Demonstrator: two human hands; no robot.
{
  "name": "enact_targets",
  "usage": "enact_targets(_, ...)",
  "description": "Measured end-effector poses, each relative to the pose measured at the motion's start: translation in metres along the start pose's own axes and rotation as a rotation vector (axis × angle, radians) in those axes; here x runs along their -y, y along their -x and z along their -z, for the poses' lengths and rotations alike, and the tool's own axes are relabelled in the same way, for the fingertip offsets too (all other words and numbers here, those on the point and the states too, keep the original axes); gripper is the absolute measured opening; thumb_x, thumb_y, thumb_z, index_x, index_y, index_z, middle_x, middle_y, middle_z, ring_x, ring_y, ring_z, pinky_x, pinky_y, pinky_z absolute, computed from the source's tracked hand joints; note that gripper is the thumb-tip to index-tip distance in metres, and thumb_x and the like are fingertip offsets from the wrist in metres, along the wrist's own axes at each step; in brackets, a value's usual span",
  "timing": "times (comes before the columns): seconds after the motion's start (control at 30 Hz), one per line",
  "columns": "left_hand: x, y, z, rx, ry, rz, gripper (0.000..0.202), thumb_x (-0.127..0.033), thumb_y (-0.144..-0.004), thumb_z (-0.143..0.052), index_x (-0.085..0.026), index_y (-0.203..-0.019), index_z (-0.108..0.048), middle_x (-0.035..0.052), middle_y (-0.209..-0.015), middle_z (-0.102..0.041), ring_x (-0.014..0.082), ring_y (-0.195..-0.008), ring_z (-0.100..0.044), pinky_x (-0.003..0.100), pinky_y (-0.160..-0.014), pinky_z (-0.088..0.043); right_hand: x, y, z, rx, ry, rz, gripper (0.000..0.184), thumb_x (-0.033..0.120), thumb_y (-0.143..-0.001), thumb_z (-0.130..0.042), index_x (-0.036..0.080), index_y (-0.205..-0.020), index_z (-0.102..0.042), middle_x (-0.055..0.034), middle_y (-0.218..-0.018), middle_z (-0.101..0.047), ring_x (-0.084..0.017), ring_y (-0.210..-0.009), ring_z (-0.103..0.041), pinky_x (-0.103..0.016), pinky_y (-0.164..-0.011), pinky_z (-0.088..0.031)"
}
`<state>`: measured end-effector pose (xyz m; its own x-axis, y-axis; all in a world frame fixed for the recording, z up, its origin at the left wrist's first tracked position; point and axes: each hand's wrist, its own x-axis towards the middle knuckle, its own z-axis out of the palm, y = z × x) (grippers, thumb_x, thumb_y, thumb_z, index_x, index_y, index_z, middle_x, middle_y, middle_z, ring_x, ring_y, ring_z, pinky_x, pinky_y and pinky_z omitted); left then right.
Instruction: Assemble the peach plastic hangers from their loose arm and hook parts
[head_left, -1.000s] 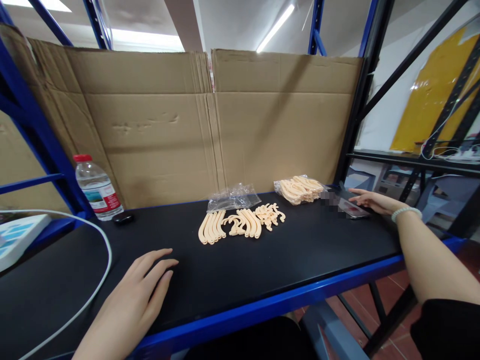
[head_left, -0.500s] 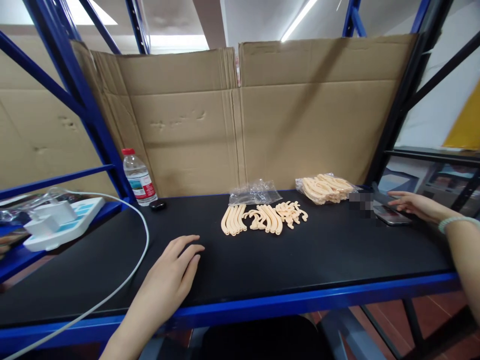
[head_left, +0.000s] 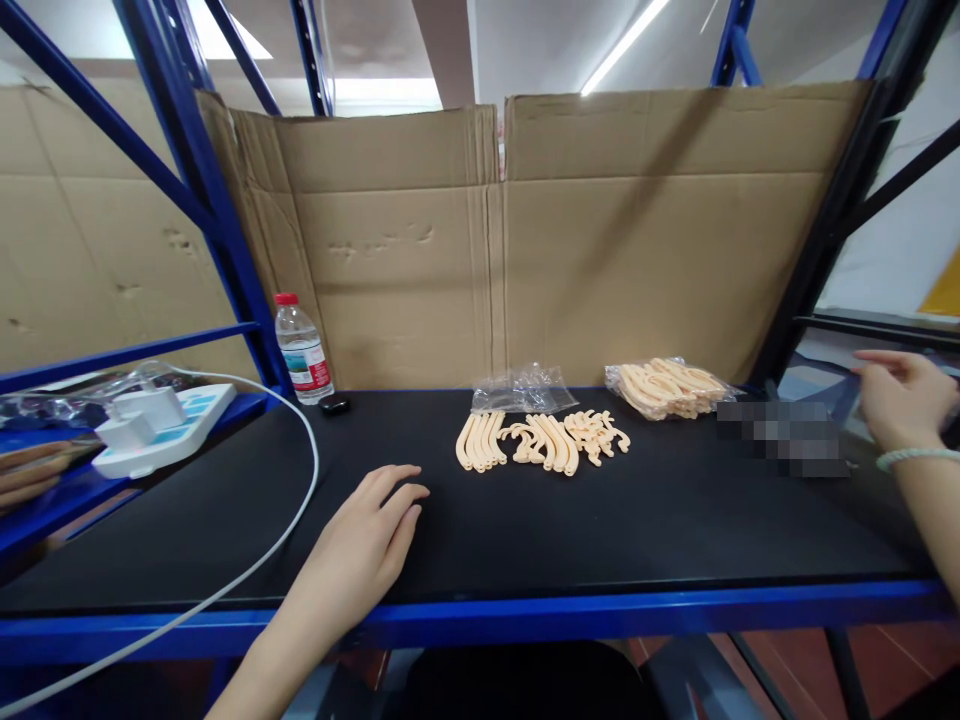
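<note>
My left hand (head_left: 366, 545) lies on the black tabletop near its front edge, fingers spread and holding nothing. Beyond it, to the right, is a row of long curved cream pieces (head_left: 481, 442). Beside that row are more long pieces (head_left: 559, 445) mixed with small curved ones, and a loose heap of small cream pieces (head_left: 598, 435). At the right edge, my right hand (head_left: 900, 400) is raised above the table, wrist in a pale band. One finger stretches left, the others are bent, and nothing shows in it. Below it sits a blurred-out, phone-like object (head_left: 806, 440).
Behind the pieces lie a crumpled clear bag (head_left: 525, 388) and a filled bag of cream pieces (head_left: 670, 388). A water bottle (head_left: 304, 355) and a small black object (head_left: 334, 405) stand back left. A white cable (head_left: 315, 470) runs from the power strip (head_left: 169, 430). Cardboard (head_left: 405, 260) walls the back.
My right hand has lifted off the phone-like object and moved up and right. My left hand has stayed on the table. The whole view has shifted slightly.
</note>
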<state>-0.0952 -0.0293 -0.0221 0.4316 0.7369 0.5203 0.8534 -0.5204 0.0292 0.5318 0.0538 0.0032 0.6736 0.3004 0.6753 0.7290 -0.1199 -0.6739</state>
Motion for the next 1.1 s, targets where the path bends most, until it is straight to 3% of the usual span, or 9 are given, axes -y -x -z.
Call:
enact_targets(0.03,-0.001,-0.001,0.0,0.01,0.002,-0.004,0.027,-0.027,-0.091,-0.037,-0.019,-0.102,-0.061,0.0085,-0.121,-0.053,0.024,-0.114,-0.05,0.04,-0.096,-0.045,0.017,0.004,-0.002,-0.139,-0.052,-0.081,0.037,0.013,-0.065,-0.048,0.008,-0.095,-0.07,-0.0147,-0.074,-0.064,-0.016,-0.054,-0.049,-0.03,-0.054,-0.04)
enact_targets(0.13,-0.004,-0.004,0.001,0.061,0.016,-0.021,0.026,-0.025,-0.091,-0.037,-0.019,-0.102,-0.06,0.0082,-0.121,-0.053,0.0232,-0.113,-0.05,0.039,-0.096,-0.045,0.069,0.024,-0.009,-0.118,-0.255,0.045,0.026,0.008,-0.064,-0.054,0.01,-0.085,-0.07,-0.0118,-0.075,-0.065,-0.014,-0.056,-0.051,-0.025,-0.054,-0.04)
enact_targets(0.2,-0.005,-0.008,0.002,0.117,0.028,-0.046,0.025,-0.023,-0.091,-0.037,-0.02,-0.103,-0.059,0.0079,-0.122,-0.053,0.0228,-0.114,-0.05,0.039,-0.096,-0.045,0.1,0.042,-0.014,0.001,-0.308,0.201,0.02,0.011,-0.067,-0.056,0.012,-0.083,-0.068,-0.0099,-0.074,-0.065,-0.014,-0.061,-0.054,-0.024,-0.057,-0.041)
enact_targets(0.47,-0.011,-0.038,0.006,0.305,0.006,-0.29,0.025,-0.02,-0.089,-0.042,-0.02,-0.11,-0.056,0.0074,-0.122,-0.054,0.0223,-0.109,-0.053,0.038,-0.092,-0.046,0.206,0.121,-0.027,0.719,-0.298,0.823,0.019,0.023,-0.08,-0.047,0.016,-0.088,-0.064,-0.0061,-0.084,-0.065,-0.015,-0.072,-0.058,-0.027,-0.066,-0.044)
enact_targets(0.57,-0.019,-0.059,0.008,0.33,-0.026,-0.36,0.025,-0.022,-0.088,-0.045,-0.02,-0.111,-0.056,0.0076,-0.116,-0.057,0.0226,-0.105,-0.054,0.037,-0.089,-0.047,0.231,0.144,-0.033,0.854,-0.256,1.025,0.018,0.019,-0.08,-0.047,0.017,-0.086,-0.063,-0.0048,-0.083,-0.064,-0.015,-0.074,-0.056,-0.027,-0.07,-0.044)
enact_targets(0.67,-0.027,-0.083,0.007,0.3,-0.055,-0.422,0.025,-0.023,-0.087,-0.046,-0.019,-0.109,-0.056,0.0082,-0.111,-0.058,0.0224,-0.1,-0.056,0.037,-0.086,-0.047,0.237,0.16,-0.044,0.908,-0.213,1.094,0.017,0.015,-0.079,-0.047,0.017,-0.085,-0.063,-0.0045,-0.082,-0.063,-0.015,-0.077,-0.056,-0.028,-0.073,-0.043)
enact_targets(0.8,-0.028,-0.105,-0.005,0.245,-0.088,-0.436,0.023,-0.024,-0.088,-0.043,-0.017,-0.104,-0.058,0.0097,-0.108,-0.059,0.0226,-0.099,-0.056,0.036,-0.085,-0.046,0.222,0.168,-0.059,0.945,-0.192,1.051,0.017,0.015,-0.079,-0.047,0.016,-0.085,-0.064,-0.0046,-0.082,-0.063,-0.015,-0.077,-0.056,-0.028,-0.073,-0.043)
enact_targets(0.97,-0.003,-0.106,-0.02,0.256,0.02,-0.305,0.025,-0.023,-0.088,-0.042,-0.019,-0.108,-0.056,0.0079,-0.107,-0.06,0.0212,-0.101,-0.056,0.033,-0.084,-0.047,0.197,0.158,-0.066,1.012,-0.164,0.933,0.019,0.017,-0.078,-0.048,0.015,-0.087,-0.065,-0.0057,-0.082,-0.065,-0.015,-0.073,-0.057,-0.027,-0.069,-0.043)
enact_targets(1.1,0.01,-0.103,-0.024,0.224,0.097,-0.193,0.024,-0.024,-0.088,-0.042,-0.019,-0.107,-0.056,0.0075,-0.111,-0.06,0.0219,-0.105,-0.055,0.036,-0.089,-0.046,0.192,0.151,-0.065,1.018,-0.153,0.873,0.021,0.02,-0.078,-0.048,0.014,-0.086,-0.066,-0.0067,-0.081,-0.065,-0.015,-0.07,-0.057,-0.027,-0.066,-0.043)
